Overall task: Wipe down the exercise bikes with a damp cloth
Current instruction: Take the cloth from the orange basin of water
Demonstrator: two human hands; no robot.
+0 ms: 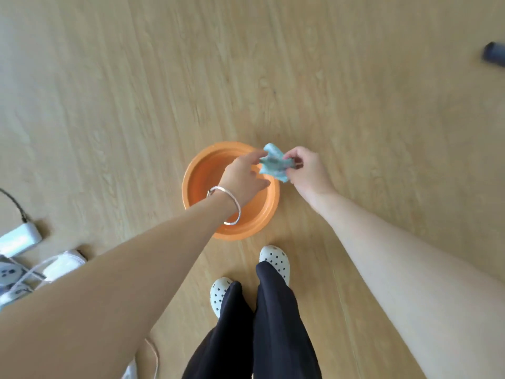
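Observation:
A small light-blue cloth (274, 164), bunched and wrinkled, hangs above the far right rim of an orange basin (203, 170) that stands on the wooden floor. My right hand (307, 170) pinches the cloth's right side. My left hand (246, 177), with a silver bangle on the wrist, reaches over the basin and touches the cloth's left edge with its fingertips. No exercise bike is in view.
My feet in white perforated clogs (274, 259) stand just behind the basin. At the left edge lie a white power strip (19, 239), cables and white items. A dark cylindrical object (493, 54) shows at the far right edge.

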